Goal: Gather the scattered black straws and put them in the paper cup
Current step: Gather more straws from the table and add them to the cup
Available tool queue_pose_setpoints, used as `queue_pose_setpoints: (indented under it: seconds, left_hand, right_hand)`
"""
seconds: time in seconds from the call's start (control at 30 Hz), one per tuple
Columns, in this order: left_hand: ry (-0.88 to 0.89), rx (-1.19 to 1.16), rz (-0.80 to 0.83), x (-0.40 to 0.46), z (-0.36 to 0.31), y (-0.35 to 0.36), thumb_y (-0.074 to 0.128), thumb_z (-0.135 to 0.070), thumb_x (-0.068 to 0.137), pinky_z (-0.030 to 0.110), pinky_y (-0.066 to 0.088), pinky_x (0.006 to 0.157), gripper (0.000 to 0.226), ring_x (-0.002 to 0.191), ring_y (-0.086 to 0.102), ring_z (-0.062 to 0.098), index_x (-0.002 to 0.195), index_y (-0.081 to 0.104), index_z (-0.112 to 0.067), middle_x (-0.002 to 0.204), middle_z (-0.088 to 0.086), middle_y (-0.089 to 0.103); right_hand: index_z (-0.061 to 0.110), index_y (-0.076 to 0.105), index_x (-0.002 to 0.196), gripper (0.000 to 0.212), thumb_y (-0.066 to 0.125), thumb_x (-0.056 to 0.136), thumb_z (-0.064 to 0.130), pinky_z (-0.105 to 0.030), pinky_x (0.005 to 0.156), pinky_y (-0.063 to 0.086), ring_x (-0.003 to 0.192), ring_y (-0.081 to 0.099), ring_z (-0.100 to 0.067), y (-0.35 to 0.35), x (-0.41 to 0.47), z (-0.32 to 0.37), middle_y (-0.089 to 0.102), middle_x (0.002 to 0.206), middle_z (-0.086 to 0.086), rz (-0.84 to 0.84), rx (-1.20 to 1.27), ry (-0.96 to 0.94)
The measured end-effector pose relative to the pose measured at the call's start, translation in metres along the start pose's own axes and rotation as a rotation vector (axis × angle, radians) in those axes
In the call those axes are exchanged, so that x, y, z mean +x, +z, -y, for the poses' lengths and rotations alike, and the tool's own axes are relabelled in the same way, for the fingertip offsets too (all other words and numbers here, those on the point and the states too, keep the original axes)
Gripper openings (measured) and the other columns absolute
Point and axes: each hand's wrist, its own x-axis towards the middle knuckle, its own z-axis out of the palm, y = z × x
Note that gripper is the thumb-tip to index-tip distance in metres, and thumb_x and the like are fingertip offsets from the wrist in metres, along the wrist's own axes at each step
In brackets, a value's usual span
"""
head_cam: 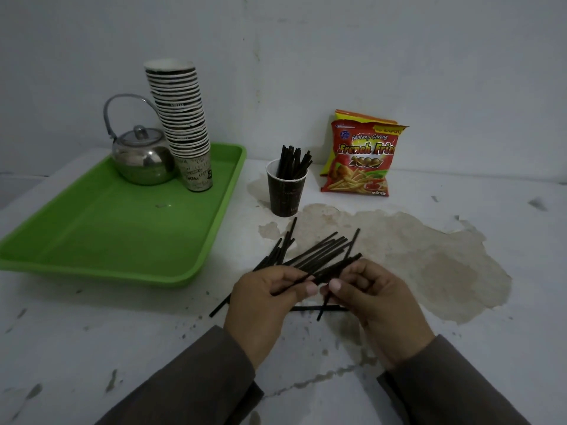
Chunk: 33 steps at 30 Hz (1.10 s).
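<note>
A dark paper cup (286, 194) stands upright on the white table, with several black straws (293, 161) sticking out of it. In front of it, a loose bundle of black straws (322, 253) fans out just above the table. My left hand (264, 305) and my right hand (374, 299) both pinch the near ends of this bundle, thumbs almost touching. A few more black straws (319, 308) lie flat on the table under and between my hands, partly hidden.
A green tray (116, 237) at the left carries a steel teapot (142, 157) and a tall stack of paper cups (184, 127). Two red snack bags (359, 161) lean on the wall behind the cup. A brown patch of peeled paint (429, 259) lies to the right.
</note>
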Motion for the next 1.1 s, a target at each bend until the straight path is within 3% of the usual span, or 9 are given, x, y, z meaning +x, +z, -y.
queue_pose_setpoints:
  seconds: [0.23, 0.33, 0.47, 0.6, 0.77, 0.9, 1.03, 1.1]
  left_hand:
    - [0.073, 0.130, 0.014, 0.000, -0.001, 0.000, 0.074, -0.021, 0.071, 0.007, 0.045, 0.060, 0.017, 0.070, 0.064, 0.001, 0.068, 0.073, -0.038, 0.071, -0.015, 0.071]
    - [0.164, 0.262, -0.095, 0.008, -0.005, -0.003, 0.077, -0.025, 0.066, 0.013, 0.044, 0.065, 0.020, 0.076, 0.059, 0.006, 0.068, 0.071, -0.044, 0.075, -0.011, 0.063]
    - [0.330, 0.373, -0.111, 0.022, -0.026, -0.009, 0.075, -0.019, 0.070, 0.005, 0.041, 0.056, 0.013, 0.065, 0.059, -0.002, 0.079, 0.075, -0.028, 0.069, -0.011, 0.066]
    - [0.525, 0.516, -0.180, 0.055, -0.062, -0.014, 0.075, -0.016, 0.071, 0.004, 0.040, 0.064, 0.016, 0.068, 0.057, 0.000, 0.087, 0.074, -0.015, 0.074, -0.007, 0.063]
    - [0.493, 0.352, -0.219, 0.105, -0.101, -0.026, 0.075, -0.018, 0.072, 0.019, 0.048, 0.075, 0.018, 0.080, 0.063, 0.012, 0.089, 0.073, -0.016, 0.080, -0.005, 0.064]
    - [0.423, 0.194, -0.289, 0.135, -0.110, -0.032, 0.076, -0.021, 0.071, 0.009, 0.045, 0.071, 0.016, 0.078, 0.059, 0.000, 0.087, 0.073, -0.019, 0.078, -0.014, 0.060]
    - [0.354, -0.006, -0.276, 0.155, -0.111, -0.035, 0.073, -0.019, 0.074, 0.007, 0.049, 0.066, 0.014, 0.070, 0.062, -0.006, 0.088, 0.073, -0.017, 0.078, -0.011, 0.068]
    - [0.342, -0.028, -0.266, 0.162, -0.112, -0.036, 0.072, -0.017, 0.076, 0.008, 0.050, 0.062, 0.012, 0.064, 0.060, -0.001, 0.088, 0.072, -0.018, 0.073, -0.007, 0.067]
  right_hand:
    - [0.000, 0.069, 0.075, 0.021, 0.069, 0.062, 0.017, -0.019, 0.060, 0.053, 0.060, 0.062, -0.013, 0.015, -0.003, -0.002, 0.068, 0.065, -0.007, -0.101, -0.109, -0.068]
    - [0.001, 0.068, 0.072, 0.003, 0.068, 0.072, 0.004, -0.021, 0.061, 0.053, 0.063, 0.062, -0.018, 0.021, 0.001, 0.002, 0.068, 0.068, -0.012, -0.121, -0.096, -0.062]
    - [0.005, 0.070, 0.072, 0.008, 0.065, 0.077, 0.003, -0.017, 0.060, 0.052, 0.064, 0.065, -0.016, 0.031, 0.016, 0.018, 0.070, 0.067, -0.008, -0.165, -0.087, -0.118]
    - [0.010, 0.070, 0.072, 0.013, 0.062, 0.079, 0.001, -0.013, 0.060, 0.052, 0.063, 0.066, -0.006, 0.050, 0.046, 0.051, 0.071, 0.064, 0.001, -0.203, -0.133, -0.223]
    - [0.007, 0.066, 0.082, 0.007, 0.062, 0.081, 0.002, -0.016, 0.055, 0.050, 0.060, 0.063, -0.008, 0.072, 0.091, 0.092, 0.067, 0.072, -0.005, -0.259, -0.064, -0.308]
    - [0.009, 0.065, 0.087, 0.010, 0.061, 0.082, 0.003, -0.021, 0.064, 0.054, 0.068, 0.063, -0.015, 0.075, 0.123, 0.110, 0.068, 0.076, -0.005, -0.310, -0.115, -0.356]
    - [0.008, 0.061, 0.090, 0.013, 0.053, 0.086, 0.000, -0.019, 0.065, 0.055, 0.072, 0.064, -0.016, 0.077, 0.146, 0.116, 0.068, 0.079, -0.005, -0.290, -0.108, -0.314]
    - [0.006, 0.059, 0.088, 0.015, 0.048, 0.087, -0.004, -0.020, 0.065, 0.055, 0.071, 0.065, -0.018, 0.078, 0.156, 0.116, 0.068, 0.077, -0.006, -0.279, -0.035, -0.276]
